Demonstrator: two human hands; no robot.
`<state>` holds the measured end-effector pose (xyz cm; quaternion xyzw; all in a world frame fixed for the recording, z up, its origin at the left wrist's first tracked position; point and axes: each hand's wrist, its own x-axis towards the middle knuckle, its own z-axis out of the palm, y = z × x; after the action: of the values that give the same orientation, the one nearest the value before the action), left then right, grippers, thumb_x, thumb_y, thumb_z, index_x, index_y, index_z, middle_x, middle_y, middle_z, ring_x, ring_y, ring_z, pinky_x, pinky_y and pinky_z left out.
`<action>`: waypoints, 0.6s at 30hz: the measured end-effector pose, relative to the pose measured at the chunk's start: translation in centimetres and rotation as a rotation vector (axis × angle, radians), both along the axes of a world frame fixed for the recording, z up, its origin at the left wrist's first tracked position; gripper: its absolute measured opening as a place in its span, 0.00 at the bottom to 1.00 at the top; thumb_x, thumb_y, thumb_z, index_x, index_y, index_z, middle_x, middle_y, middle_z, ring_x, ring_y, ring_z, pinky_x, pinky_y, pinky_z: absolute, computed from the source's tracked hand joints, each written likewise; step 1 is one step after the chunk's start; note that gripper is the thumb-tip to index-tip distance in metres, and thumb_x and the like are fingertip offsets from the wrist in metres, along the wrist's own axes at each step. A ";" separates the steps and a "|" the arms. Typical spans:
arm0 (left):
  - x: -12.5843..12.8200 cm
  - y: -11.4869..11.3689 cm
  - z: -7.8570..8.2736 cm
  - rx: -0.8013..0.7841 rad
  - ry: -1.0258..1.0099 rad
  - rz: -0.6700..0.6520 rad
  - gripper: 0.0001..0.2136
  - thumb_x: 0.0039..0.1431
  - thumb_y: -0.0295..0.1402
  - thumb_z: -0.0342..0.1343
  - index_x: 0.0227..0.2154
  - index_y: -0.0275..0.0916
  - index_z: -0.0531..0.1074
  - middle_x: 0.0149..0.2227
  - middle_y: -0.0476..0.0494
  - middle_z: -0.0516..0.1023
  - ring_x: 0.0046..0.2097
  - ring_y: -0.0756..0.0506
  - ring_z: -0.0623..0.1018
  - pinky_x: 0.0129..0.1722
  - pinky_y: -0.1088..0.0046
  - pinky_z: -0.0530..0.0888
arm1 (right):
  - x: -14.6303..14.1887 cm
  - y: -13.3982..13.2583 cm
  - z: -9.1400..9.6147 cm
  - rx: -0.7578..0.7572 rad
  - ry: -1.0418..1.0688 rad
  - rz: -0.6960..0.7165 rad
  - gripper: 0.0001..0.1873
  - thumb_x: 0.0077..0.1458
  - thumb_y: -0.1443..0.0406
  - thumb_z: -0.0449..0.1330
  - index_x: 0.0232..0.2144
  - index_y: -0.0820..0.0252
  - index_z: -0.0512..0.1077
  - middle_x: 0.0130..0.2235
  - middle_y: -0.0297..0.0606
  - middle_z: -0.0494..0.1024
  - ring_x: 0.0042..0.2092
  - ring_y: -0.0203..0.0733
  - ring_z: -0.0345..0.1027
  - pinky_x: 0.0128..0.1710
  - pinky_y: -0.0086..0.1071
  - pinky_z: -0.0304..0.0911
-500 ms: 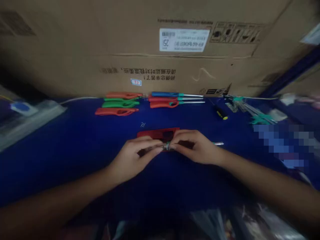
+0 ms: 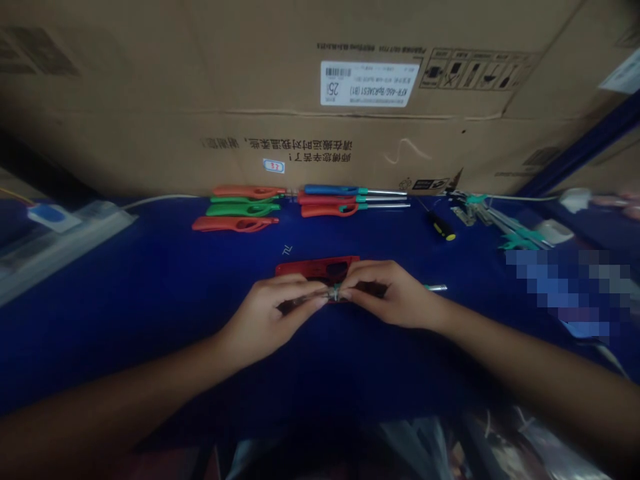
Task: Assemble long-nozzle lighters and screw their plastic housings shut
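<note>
A red lighter body (image 2: 315, 268) lies on the blue table top (image 2: 150, 287) in front of me, its metal tube (image 2: 436, 288) sticking out to the right. My left hand (image 2: 273, 313) pinches its front edge with thumb and fingers closed. My right hand (image 2: 387, 292) is also closed on it, fingertips meeting the left hand's at a small grey-green part (image 2: 334, 292) between them. Much of the lighter is hidden under my fingers.
Several long lighters lie at the back: red and green handles (image 2: 235, 208) on the left, blue and red ones with metal tubes (image 2: 350, 200) beside them. A yellow-black screwdriver (image 2: 443, 228), loose teal-tipped parts (image 2: 500, 223), a large cardboard box (image 2: 320, 100) and a power strip (image 2: 55, 233) surround the table.
Almost nothing differs. Both hands stay pinched on the red lighter in the same place; the view has only sharpened slightly.
</note>
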<state>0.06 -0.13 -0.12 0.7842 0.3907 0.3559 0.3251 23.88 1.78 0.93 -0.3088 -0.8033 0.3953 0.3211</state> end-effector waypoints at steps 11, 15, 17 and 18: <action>0.4 0.2 -0.1 0.019 -0.038 0.096 0.08 0.62 0.34 0.62 0.42 0.42 0.82 0.41 0.46 0.85 0.39 0.46 0.83 0.38 0.74 0.79 | 0.0 0.1 0.2 -0.388 0.096 -0.127 0.13 0.59 0.58 0.64 0.34 0.65 0.76 0.29 0.32 0.73 0.18 0.26 0.61 0.16 0.24 0.57; 0.3 0.1 0.0 0.001 -0.035 0.088 0.08 0.63 0.33 0.62 0.43 0.43 0.82 0.41 0.46 0.85 0.40 0.46 0.83 0.38 0.75 0.79 | -0.3 -0.2 0.2 -0.372 0.094 -0.141 0.12 0.60 0.59 0.64 0.33 0.65 0.76 0.27 0.31 0.72 0.20 0.25 0.58 0.18 0.24 0.53; 0.3 0.1 0.0 -0.007 -0.038 0.081 0.09 0.63 0.33 0.62 0.44 0.43 0.82 0.41 0.46 0.85 0.40 0.46 0.83 0.38 0.75 0.79 | -0.4 -0.3 0.3 -0.360 0.097 -0.144 0.12 0.59 0.59 0.64 0.33 0.65 0.76 0.27 0.32 0.72 0.21 0.25 0.57 0.19 0.24 0.53; 0.2 0.1 0.0 -0.010 -0.040 0.077 0.09 0.63 0.34 0.62 0.44 0.43 0.82 0.41 0.46 0.85 0.40 0.46 0.83 0.38 0.75 0.79 | -0.5 -0.3 0.3 -0.356 0.097 -0.145 0.12 0.59 0.59 0.64 0.33 0.65 0.76 0.27 0.32 0.72 0.21 0.26 0.57 0.20 0.25 0.53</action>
<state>0.30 -0.06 -0.15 0.7596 0.4157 0.3819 0.3230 23.40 1.45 1.24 -0.3984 -0.6798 0.5216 0.3273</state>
